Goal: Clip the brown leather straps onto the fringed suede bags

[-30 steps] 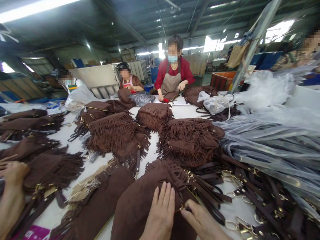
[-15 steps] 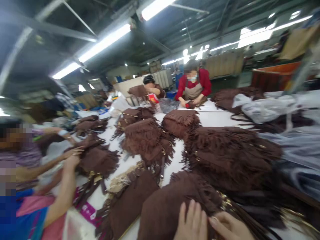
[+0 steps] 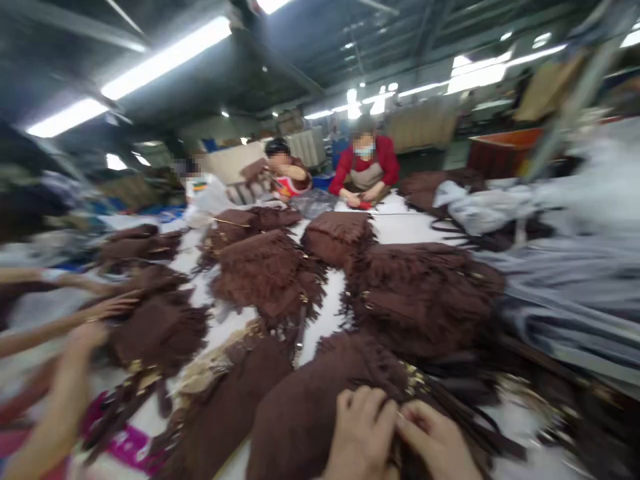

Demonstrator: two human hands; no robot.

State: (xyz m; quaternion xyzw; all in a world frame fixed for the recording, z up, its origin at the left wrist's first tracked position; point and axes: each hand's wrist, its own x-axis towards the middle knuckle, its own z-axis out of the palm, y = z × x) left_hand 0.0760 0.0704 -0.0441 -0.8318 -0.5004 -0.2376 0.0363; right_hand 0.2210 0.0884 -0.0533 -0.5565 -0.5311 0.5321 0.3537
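A brown fringed bag (image 3: 320, 393) lies in front of me at the bottom middle. My left hand (image 3: 363, 423) is on its right part, fingers bent and gripping the soft material. Close beside it, my right hand (image 3: 435, 433) has thumb and fingers pinched together at the bag's edge; whatever is between them is too small to make out. Gold metal fittings (image 3: 414, 380) show just beyond my hands, with dark straps trailing to the right. Another brown bag (image 3: 230, 407) lies to the left, touching or nearly touching this one.
Piled brown fringed bags (image 3: 425, 300) cover much of the white table (image 3: 327, 303). Clear plastic (image 3: 575, 287) heaps up on the right. At the left, co-workers' hands (image 3: 87, 333) rest on another bag (image 3: 157, 330). A person in red (image 3: 367, 167) works across the table.
The view has swung left-to-right, so things sit further left. My left hand's fingers, flat on the bag before, are now bent. My right hand stays pinched at the edge.
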